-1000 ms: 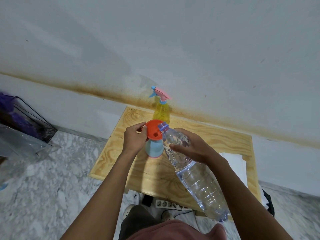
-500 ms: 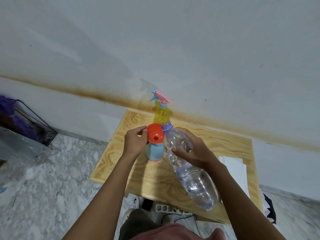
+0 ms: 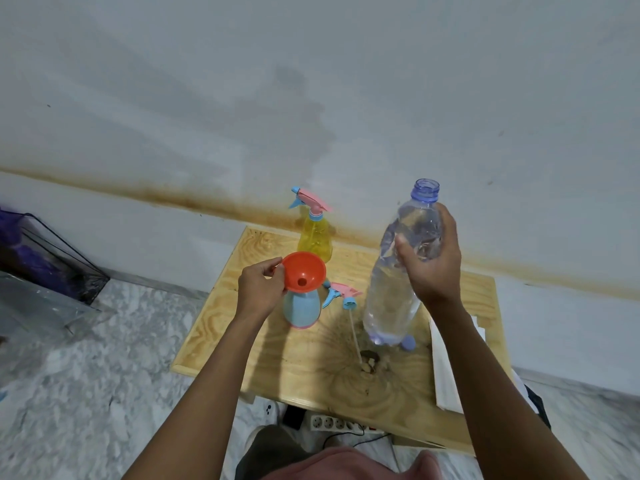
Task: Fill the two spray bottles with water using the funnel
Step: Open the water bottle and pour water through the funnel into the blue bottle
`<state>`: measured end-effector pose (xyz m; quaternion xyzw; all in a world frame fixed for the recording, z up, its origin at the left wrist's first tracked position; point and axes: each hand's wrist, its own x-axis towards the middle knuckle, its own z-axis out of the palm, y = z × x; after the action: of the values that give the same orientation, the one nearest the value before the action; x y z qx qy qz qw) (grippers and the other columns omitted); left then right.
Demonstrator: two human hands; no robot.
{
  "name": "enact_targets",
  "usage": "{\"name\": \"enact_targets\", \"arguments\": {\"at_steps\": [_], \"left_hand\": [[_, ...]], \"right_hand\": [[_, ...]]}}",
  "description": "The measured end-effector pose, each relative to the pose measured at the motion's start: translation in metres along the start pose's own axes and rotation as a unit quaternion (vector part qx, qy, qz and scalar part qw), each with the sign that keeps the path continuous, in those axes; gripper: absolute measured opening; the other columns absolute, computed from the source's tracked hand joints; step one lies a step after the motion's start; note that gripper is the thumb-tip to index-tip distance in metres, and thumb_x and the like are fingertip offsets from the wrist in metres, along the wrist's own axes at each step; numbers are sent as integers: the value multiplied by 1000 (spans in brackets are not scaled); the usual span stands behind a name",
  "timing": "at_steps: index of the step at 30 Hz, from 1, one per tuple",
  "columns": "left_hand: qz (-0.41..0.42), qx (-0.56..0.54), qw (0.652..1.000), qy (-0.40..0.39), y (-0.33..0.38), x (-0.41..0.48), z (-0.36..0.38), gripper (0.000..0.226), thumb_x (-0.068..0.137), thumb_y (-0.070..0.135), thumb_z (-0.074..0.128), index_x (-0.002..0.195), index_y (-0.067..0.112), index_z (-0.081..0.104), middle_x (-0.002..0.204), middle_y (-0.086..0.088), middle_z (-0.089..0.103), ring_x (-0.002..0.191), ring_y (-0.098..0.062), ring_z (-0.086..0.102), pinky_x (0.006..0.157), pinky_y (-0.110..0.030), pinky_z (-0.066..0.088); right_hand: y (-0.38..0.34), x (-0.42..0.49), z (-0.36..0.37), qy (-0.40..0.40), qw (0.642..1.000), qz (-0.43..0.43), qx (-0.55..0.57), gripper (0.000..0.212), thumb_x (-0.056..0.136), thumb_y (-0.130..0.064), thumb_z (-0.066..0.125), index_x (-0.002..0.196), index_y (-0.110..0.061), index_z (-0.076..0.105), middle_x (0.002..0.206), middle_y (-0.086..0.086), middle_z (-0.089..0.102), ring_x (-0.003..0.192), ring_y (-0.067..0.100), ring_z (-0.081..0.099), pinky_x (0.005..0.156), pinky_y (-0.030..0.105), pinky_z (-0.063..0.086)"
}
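An orange funnel [image 3: 304, 271] sits in the neck of a light blue spray bottle [image 3: 300, 308] on the wooden table [image 3: 311, 362]. My left hand [image 3: 260, 289] pinches the funnel's rim. My right hand [image 3: 431, 261] grips a large clear water bottle [image 3: 398, 289], uncapped and held nearly upright to the right of the funnel. The blue bottle's pink and blue spray head [image 3: 343, 295] with its thin tube lies on the table between the two. A yellow spray bottle [image 3: 314, 237] with its spray head on stands at the back by the wall.
A small blue cap [image 3: 409, 342] lies by the water bottle's base. White paper [image 3: 446, 368] lies along the table's right side. A power strip [image 3: 334, 423] lies on the marble floor under the table's front edge. A dark wire basket [image 3: 45, 258] stands at far left.
My right hand has swung the water bottle from a tilt over the funnel to nearly upright and moved it right. The spray head and cap behind it are now in sight.
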<state>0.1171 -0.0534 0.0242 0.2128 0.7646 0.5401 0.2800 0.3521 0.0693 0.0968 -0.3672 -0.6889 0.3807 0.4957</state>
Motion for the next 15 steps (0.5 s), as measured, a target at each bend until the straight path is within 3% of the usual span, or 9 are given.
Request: {"name": "enact_targets", "arguments": {"at_steps": [5, 11, 15], "left_hand": [[-5, -3, 1000, -4, 0, 1, 2, 27, 97, 13, 60, 122, 7, 68, 103, -6, 66, 84, -12, 67, 67, -34, 63], [-18, -15, 1000, -9, 1, 3, 1, 25, 97, 12, 60, 119, 7, 70, 97, -6, 67, 91, -21, 69, 74, -39, 62], [-16, -12, 1000, -14, 0, 3, -1, 24, 97, 12, 60, 118, 8, 71, 97, -7, 67, 94, -25, 69, 75, -41, 62]], "right_hand": [[14, 23, 0, 16, 999, 16, -24, 67, 83, -24, 77, 140, -26, 42, 132, -6, 58, 118, 6, 59, 94, 25, 52], [37, 38, 8, 55, 996, 56, -42, 70, 81, -33, 78, 140, -26, 41, 133, -3, 56, 118, 11, 59, 94, 37, 54], [45, 39, 14, 70, 995, 60, -44, 68, 80, -37, 79, 136, -35, 41, 134, -4, 55, 122, 16, 58, 94, 45, 54]]}}
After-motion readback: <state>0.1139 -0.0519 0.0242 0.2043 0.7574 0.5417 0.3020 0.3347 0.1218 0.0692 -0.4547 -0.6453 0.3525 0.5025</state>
